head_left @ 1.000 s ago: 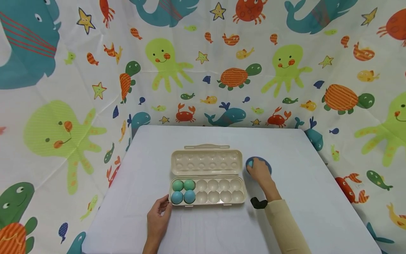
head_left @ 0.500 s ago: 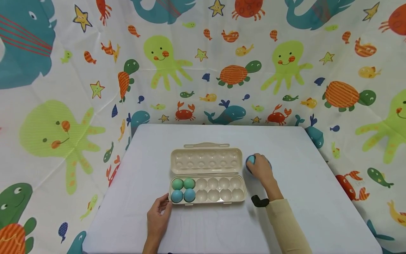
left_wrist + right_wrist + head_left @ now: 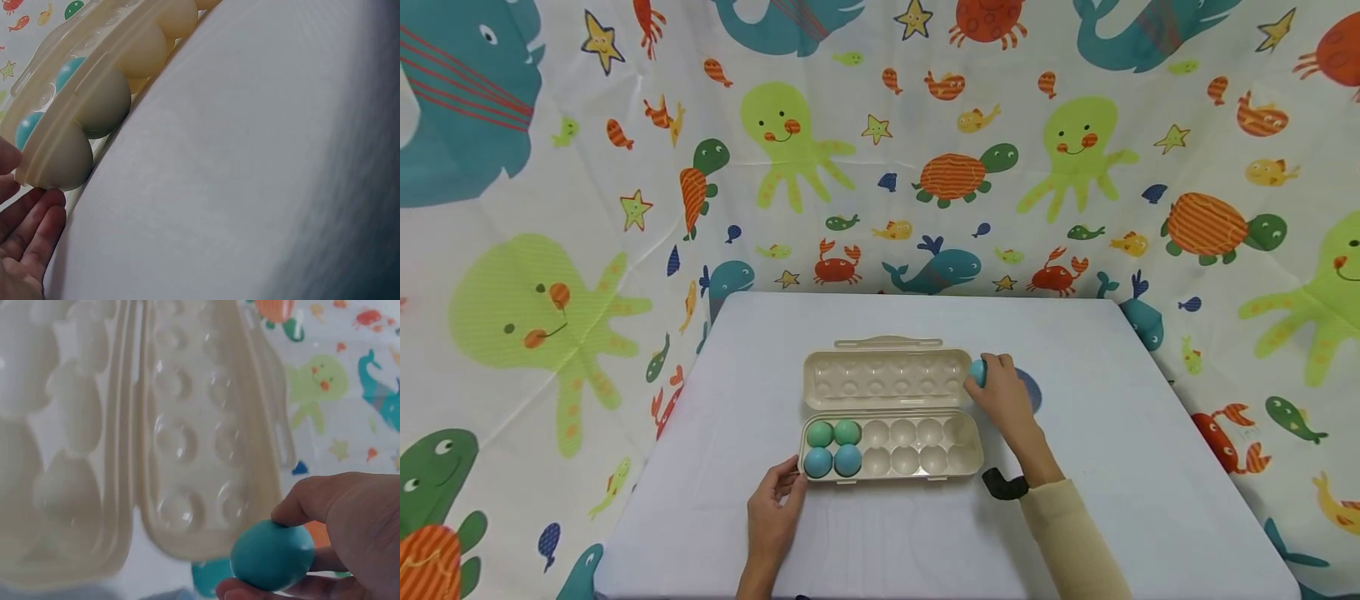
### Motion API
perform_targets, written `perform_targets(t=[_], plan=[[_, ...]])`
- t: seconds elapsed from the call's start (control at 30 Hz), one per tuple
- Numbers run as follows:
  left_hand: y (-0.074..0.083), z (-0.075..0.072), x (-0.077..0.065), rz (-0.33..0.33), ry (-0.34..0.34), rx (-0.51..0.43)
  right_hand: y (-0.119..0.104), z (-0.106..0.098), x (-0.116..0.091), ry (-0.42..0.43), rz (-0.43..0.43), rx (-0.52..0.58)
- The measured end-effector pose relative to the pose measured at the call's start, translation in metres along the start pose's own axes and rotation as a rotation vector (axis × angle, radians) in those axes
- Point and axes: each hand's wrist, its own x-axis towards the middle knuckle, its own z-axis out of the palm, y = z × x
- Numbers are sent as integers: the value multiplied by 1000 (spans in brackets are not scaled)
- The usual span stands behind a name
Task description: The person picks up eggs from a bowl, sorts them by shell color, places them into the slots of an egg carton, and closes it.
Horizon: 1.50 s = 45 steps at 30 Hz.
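A beige plastic egg carton [image 3: 906, 468] lies with its lid [image 3: 887, 379] folded back. Two green eggs [image 3: 833, 433] and two blue eggs [image 3: 832, 462] fill the cups at its left end. My left hand [image 3: 772, 512] holds the carton at its front left corner; in the left wrist view, fingertips [image 3: 47, 209] lie right at the end cup. My right hand [image 3: 1007, 404] pinches another blue egg [image 3: 269, 556] between thumb and fingers. That egg hangs beside the right end of the lid, left of a blue bowl [image 3: 1032, 390] partly hidden by the hand.
The white-covered table [image 3: 895, 542] extends all round the carton. Behind and at both sides hangs a curtain [image 3: 865, 250] printed with sea animals. A black strap end [image 3: 1002, 485] sticks out at the right wrist.
My right hand has lifted the blue egg out of the bowl and moved left toward the lid, uncovering more of the bowl. The left hand has stayed at the carton's corner.
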Motion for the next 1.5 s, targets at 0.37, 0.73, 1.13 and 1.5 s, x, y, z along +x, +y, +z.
perform_targets(t=[0.37,0.73,1.13,1.5], plan=[[0,0,0,-6,-6,-22,-48,23,-32,30,-206,154],[-1,0,2,-3,-6,-19,-71,58,-64,-129,-459,135],[-1,1,0,-22,-7,7,-69,89,-79,-193,-502,-38],[-2,1,1,-13,-4,-11,-65,95,-79,-261,-424,9]])
